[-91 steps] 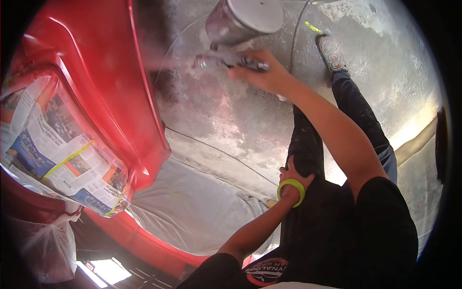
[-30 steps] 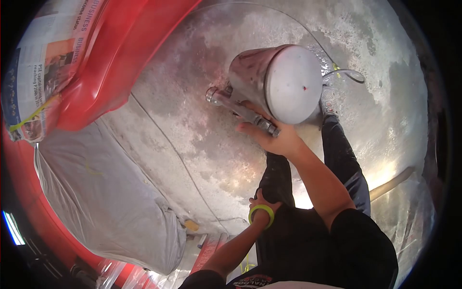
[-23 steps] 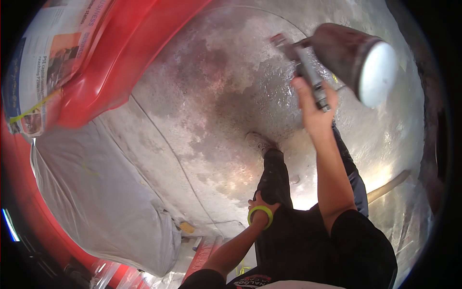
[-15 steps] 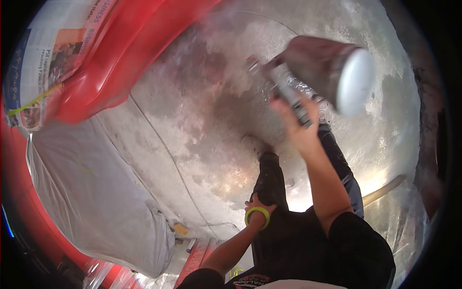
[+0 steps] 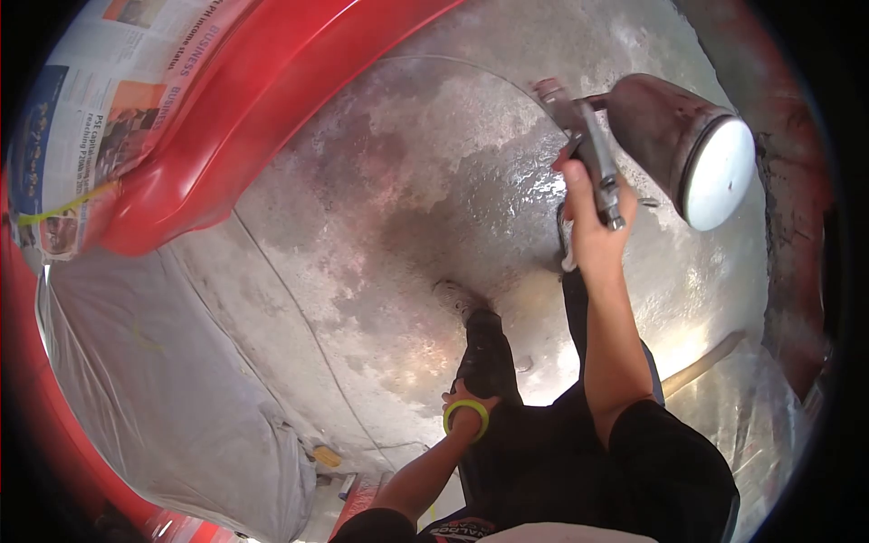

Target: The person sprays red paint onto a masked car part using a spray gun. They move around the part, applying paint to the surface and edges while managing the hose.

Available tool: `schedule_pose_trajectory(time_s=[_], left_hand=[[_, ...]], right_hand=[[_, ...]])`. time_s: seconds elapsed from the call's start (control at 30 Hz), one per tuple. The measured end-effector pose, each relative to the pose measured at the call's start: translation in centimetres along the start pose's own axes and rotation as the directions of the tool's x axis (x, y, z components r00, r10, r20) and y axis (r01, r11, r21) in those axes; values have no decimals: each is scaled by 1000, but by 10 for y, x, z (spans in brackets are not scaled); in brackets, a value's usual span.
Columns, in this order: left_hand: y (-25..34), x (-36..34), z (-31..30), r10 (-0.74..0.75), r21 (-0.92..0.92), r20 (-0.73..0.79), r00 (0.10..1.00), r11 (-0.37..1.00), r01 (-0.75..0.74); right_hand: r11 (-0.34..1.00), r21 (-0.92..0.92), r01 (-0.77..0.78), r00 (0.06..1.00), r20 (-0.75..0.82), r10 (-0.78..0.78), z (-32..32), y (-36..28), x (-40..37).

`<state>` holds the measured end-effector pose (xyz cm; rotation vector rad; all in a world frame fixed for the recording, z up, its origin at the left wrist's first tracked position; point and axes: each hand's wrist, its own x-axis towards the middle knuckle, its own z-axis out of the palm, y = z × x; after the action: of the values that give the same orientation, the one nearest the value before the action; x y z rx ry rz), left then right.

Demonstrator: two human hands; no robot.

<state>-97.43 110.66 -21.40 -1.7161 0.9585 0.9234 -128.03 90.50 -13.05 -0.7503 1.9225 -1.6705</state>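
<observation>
My right hand (image 5: 599,222) grips a spray gun (image 5: 593,158) by its handle, out in front of me over the wet floor. A dark, paint-stained cup (image 5: 656,127) with a pale round end (image 5: 718,174) is attached to the gun and tilts to the right. My left hand (image 5: 468,404) lies on my leg near the knee, fingers apart, holding nothing. Around that wrist is a yellow-green ring (image 5: 466,421). Up and to the left of the gun is a glossy red body panel (image 5: 262,100), apart from it.
Newspaper (image 5: 118,100) covers the area beside the red panel, with yellow tape (image 5: 68,204) at its edge. Grey sheeting (image 5: 154,362) drapes something at left. A thin hose or cord (image 5: 471,63) runs behind the gun. A wooden stick (image 5: 701,364) and clear plastic (image 5: 733,434) lie at right.
My right hand has moved the spray gun to the right, and the gun is less blurred. The view has shifted slightly, showing more red panel. My left hand stays on my leg.
</observation>
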Motion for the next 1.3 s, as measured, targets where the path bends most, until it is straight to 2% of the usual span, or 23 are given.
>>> schedule_pose_trajectory(time_s=[0.03,0.13,0.27,0.3,0.37,0.43,0.47,0.57,0.63,0.7,0.73,0.8,0.9,0.93,1.0,1.1,1.2,1.3], left_hand=[[2,0,0,0,-4,1,1000,1000,0],[9,-6,0,-18,7,0,1000,1000,18],[9,-2,6,-16,19,10,1000,1000,16],[11,-1,7,-18,24,9,1000,1000,18],[13,-2,5,-23,31,5,1000,999,23],[15,-5,4,-28,32,7,1000,999,27],[16,-5,4,-30,36,12,999,999,30],[19,-5,3,-43,47,28,999,998,41],[22,-7,3,-51,52,33,998,997,49],[24,-7,4,-42,64,30,999,997,40],[26,-8,3,-39,71,28,999,997,37],[28,-8,3,-33,73,27,999,997,31],[27,-6,6,-24,72,17,1000,997,23],[26,-4,8,-22,70,13,1000,997,21],[25,-2,11,-16,67,14,1000,998,15],[26,-4,10,-19,75,9,1000,997,18],[32,-4,11,-35,97,5,999,995,34],[35,-2,11,-39,113,20,999,993,36]], right_hand=[[999,38,-2,999,39,1,1,-5,-5],[992,86,87,926,361,-113,8,-32,-22],[991,135,22,858,507,-88,24,-59,-24],[984,172,52,855,501,-132,20,-59,-12],[994,97,-43,867,499,-11,8,-64,12],[1000,-5,-23,975,221,24,-6,-51,31],[998,-55,-37,996,75,41,-13,-45,40],[997,-68,45,989,-139,-54,-34,-38,66],[998,-66,22,988,-150,-32,-42,-37,65],[998,-25,-51,996,-68,49,-53,-43,52],[997,-30,-77,996,38,78,-58,-45,48],[981,90,-173,973,173,156,-69,-37,45],[980,110,-164,986,40,161,-72,-34,57],[982,145,-117,987,-90,131,-68,-32,66],[995,85,-47,966,-251,67,-70,-25,85],[990,-61,-127,953,-284,105,-75,-2,98],[983,3,-181,980,-85,181,-71,11,71],[970,-1,-243,933,273,234,-65,5,35]])
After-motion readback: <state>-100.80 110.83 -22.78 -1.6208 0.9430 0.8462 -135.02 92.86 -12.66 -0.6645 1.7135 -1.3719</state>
